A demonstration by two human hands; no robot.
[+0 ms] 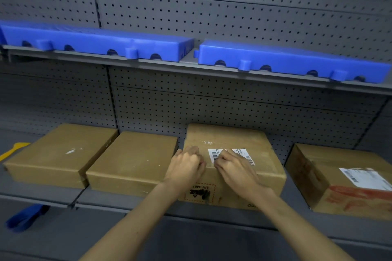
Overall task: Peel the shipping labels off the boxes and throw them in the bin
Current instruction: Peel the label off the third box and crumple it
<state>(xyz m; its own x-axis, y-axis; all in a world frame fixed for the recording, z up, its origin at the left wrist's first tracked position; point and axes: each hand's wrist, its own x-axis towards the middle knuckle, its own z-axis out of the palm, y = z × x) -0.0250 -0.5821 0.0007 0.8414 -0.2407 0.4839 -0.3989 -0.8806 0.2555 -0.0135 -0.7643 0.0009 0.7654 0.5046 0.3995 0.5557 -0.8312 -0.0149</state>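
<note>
Several brown cardboard boxes stand in a row on a grey shelf [127, 201]. The third box [267, 167] carries a white barcode label [241, 152] on its top. My right hand [233, 167] lies over the label's near left part with curled fingers at its edge; whether it pinches the label is hidden. My left hand [186, 165] rests with curled fingers on the box top, just left of the label. The far-right box [314, 180] has a white shipping label [367, 179] on top. The two left boxes [57, 154] [131, 161] show only small white scraps. No bin is in view.
An upper shelf holds two flat blue plastic trays [95, 42] [292, 61]. Grey pegboard [233, 6] backs the shelving. A yellow object [12, 150] sticks out at the far left beside the first box, and a blue object [25, 216] lies below the shelf edge.
</note>
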